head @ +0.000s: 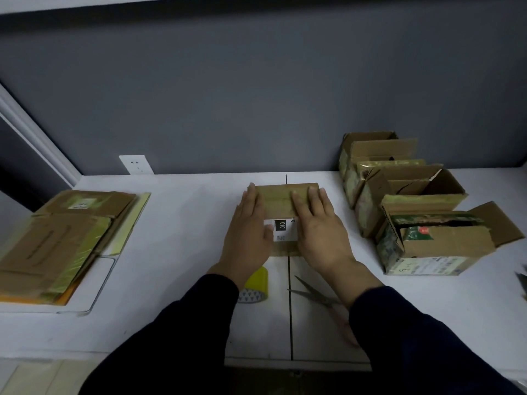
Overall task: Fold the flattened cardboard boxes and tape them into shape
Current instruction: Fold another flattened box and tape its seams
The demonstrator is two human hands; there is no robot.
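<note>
Sleeves led to the left hand and right hand, both flat, fingers straight, on the box mid-table, its long side running 9 to 3. Tape lay at 6, nearer the left hand.

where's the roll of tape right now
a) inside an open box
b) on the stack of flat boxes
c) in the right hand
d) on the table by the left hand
d: the yellow tape roll lies on the table just behind the left hand, partly hidden by its wrist.
</note>
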